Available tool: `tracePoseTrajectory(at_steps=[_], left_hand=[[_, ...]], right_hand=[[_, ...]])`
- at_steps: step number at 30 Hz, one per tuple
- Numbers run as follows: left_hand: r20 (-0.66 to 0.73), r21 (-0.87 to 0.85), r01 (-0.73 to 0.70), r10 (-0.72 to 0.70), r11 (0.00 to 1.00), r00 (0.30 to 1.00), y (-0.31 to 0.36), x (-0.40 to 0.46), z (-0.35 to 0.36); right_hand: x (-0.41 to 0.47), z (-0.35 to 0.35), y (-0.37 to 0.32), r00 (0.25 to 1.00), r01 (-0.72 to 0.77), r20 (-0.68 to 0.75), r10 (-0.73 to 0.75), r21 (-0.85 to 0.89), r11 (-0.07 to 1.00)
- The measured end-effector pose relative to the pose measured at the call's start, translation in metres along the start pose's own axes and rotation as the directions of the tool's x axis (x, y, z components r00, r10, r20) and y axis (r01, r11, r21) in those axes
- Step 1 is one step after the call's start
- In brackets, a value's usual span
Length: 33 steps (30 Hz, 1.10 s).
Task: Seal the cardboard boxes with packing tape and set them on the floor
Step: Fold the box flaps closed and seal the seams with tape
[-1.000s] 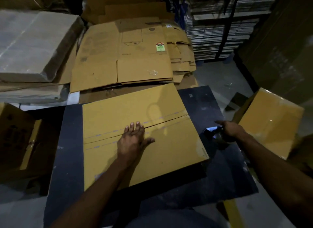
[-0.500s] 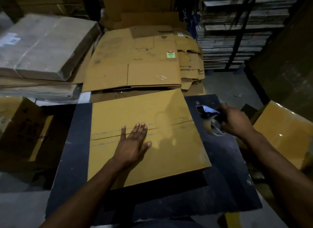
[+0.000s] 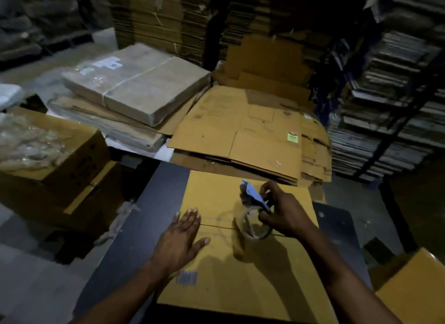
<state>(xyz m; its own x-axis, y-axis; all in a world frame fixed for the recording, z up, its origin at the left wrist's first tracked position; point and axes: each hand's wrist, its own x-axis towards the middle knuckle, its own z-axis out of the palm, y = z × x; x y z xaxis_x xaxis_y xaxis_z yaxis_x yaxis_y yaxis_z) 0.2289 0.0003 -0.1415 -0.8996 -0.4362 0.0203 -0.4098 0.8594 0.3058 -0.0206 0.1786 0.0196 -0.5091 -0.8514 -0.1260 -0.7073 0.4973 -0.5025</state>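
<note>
Box [image 3: 240, 270] lies flat on dark table [image 3: 154, 208], centre. L hand [image 3: 179, 239] pressed flat on it, fingers straight. R hand [image 3: 284, 210] grips tape gun [image 3: 252, 208] over seam. Flat cartons [image 3: 240, 135] at 12; shelving [image 3: 390, 102] at 2; concrete floor [image 3: 31, 287] at 8.

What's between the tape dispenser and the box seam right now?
Nothing visible. The right hand holds the tape dispenser over the seam of the box; the left hand lies flat left of it.
</note>
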Motion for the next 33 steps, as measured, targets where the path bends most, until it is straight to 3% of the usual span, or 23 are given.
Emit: tracePoseTrajectory(at_steps=[4,9,16,18,20,22,23,24,25,26,27,28,29,32,33], left_hand=[[-0.066,-0.022,0.057,-0.058,0.998,0.996,0.004,-0.003,-0.002],[-0.097,-0.02,0.069,-0.07,0.997,0.993,0.006,-0.004,-0.008],[0.03,0.027,0.061,-0.062,0.998,0.998,0.004,-0.005,-0.02],[0.034,-0.035,0.067,-0.066,0.997,0.997,0.002,-0.005,-0.02],[-0.025,-0.203,0.104,-0.112,0.974,0.993,-0.001,-0.006,-0.025],[-0.188,-0.458,0.167,-0.279,0.873,0.942,0.0,-0.005,-0.031],[-0.221,-0.602,0.193,-0.394,0.775,0.892,0.001,-0.001,-0.036],[-0.168,-0.762,0.212,-0.503,0.612,0.848,0.003,0.003,-0.043],[-0.016,-0.904,0.226,-0.559,0.362,0.829,0.006,0.008,-0.051],[0.17,-0.959,0.266,-0.547,0.101,0.82,0.011,0.011,-0.062],[0.315,-0.943,0.324,-0.495,-0.072,0.81,0.015,0.013,-0.071],[0.391,-0.918,0.374,-0.442,-0.129,0.807,0.017,0.013,-0.078],[0.415,-0.906,0.409,-0.411,-0.107,0.811,0.02,0.012,-0.083],[0.355,-0.903,0.421,-0.41,0.081,0.84,0.023,0.009,-0.086],[0.345,-0.904,0.417,-0.411,0.098,0.844,0.023,0.008,-0.084]], right_hand=[[0.013,0.011,-0.025,0.997,0.038,0.064,-0.039,0.025,0.999],[0.022,0.029,-0.042,0.995,0.092,0.053,-0.088,-0.072,0.993],[0.03,0.05,-0.066,0.993,0.077,0.111,-0.043,-0.322,0.944],[0.031,0.052,-0.069,0.991,0.074,0.128,-0.027,-0.374,0.924],[0.032,0.052,-0.069,0.988,0.089,0.151,-0.028,-0.418,0.904],[0.034,0.052,-0.071,0.986,0.092,0.163,-0.02,-0.446,0.89],[0.035,0.052,-0.073,0.986,0.098,0.163,-0.023,-0.465,0.88],[0.036,0.053,-0.074,0.986,0.105,0.167,-0.027,-0.48,0.871],[0.037,0.053,-0.077,0.984,0.119,0.174,-0.038,-0.484,0.867],[0.037,0.054,-0.079,0.982,0.133,0.183,-0.049,-0.48,0.867],[0.038,0.055,-0.082,0.979,0.149,0.194,-0.062,-0.473,0.868],[0.038,0.055,-0.084,0.976,0.162,0.206,-0.07,-0.472,0.867],[0.039,0.055,-0.087,0.973,0.176,0.215,-0.08,-0.477,0.861],[0.041,0.058,-0.091,0.969,0.211,0.219,-0.112,-0.508,0.835],[0.041,0.058,-0.092,0.969,0.218,0.218,-0.118,-0.516,0.828]])
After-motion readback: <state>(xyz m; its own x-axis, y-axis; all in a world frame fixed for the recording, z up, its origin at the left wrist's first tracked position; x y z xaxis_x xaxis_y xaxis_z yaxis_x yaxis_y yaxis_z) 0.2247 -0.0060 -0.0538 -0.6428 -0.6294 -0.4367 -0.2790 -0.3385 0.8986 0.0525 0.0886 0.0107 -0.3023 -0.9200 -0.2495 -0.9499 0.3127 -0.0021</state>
